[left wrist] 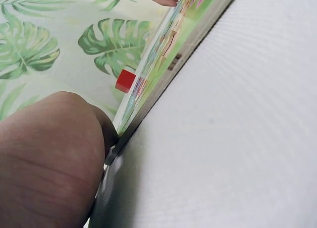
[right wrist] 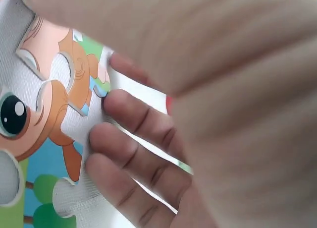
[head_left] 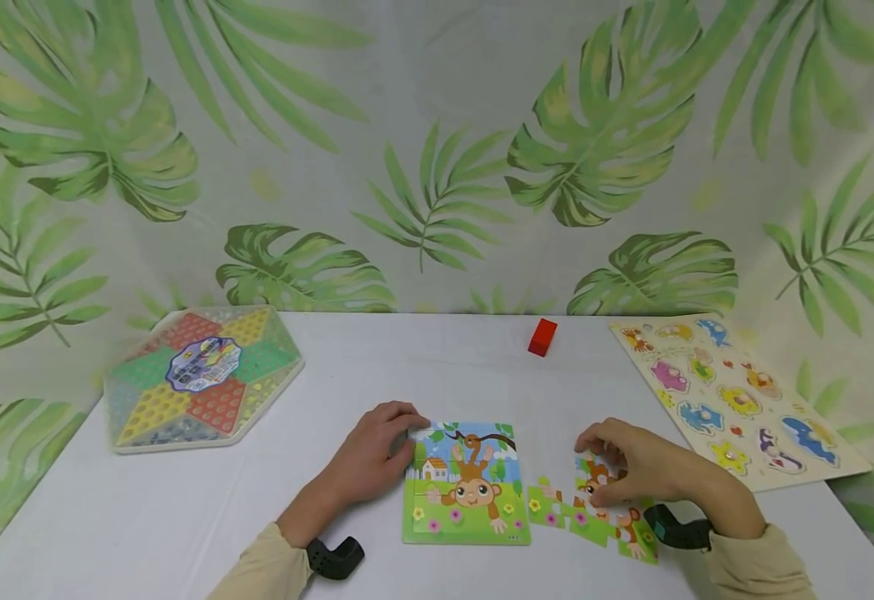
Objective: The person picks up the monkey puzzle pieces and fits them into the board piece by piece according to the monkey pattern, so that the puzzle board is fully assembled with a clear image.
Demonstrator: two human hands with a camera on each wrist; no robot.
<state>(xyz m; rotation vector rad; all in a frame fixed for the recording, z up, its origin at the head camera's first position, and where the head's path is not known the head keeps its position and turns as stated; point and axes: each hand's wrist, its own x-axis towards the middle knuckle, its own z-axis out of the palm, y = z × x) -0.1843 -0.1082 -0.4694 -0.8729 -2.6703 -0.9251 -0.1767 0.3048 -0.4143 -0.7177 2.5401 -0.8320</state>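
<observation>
A square monkey puzzle (head_left: 470, 483) lies on the white table in front of me, its picture showing a monkey hanging from a branch. My left hand (head_left: 380, 450) rests at its upper left corner, touching the edge; the left wrist view has this hand (left wrist: 54, 158) beside the board's side (left wrist: 171, 64). Right of the puzzle, loose jigsaw pieces (head_left: 590, 525) lie in a loose group. Over them is my right hand (head_left: 631, 462), fingers bent down and thumb apart. In the right wrist view its fingertips (right wrist: 119, 104) touch down beside pieces, with no piece seen pinched.
A red block (head_left: 542, 337) lies near the table's back edge. At the left is a hexagonal board game box (head_left: 204, 375). A knob puzzle board with sea animals (head_left: 736, 400) lies at the right. A leaf-patterned cloth (head_left: 437, 167) hangs behind the table.
</observation>
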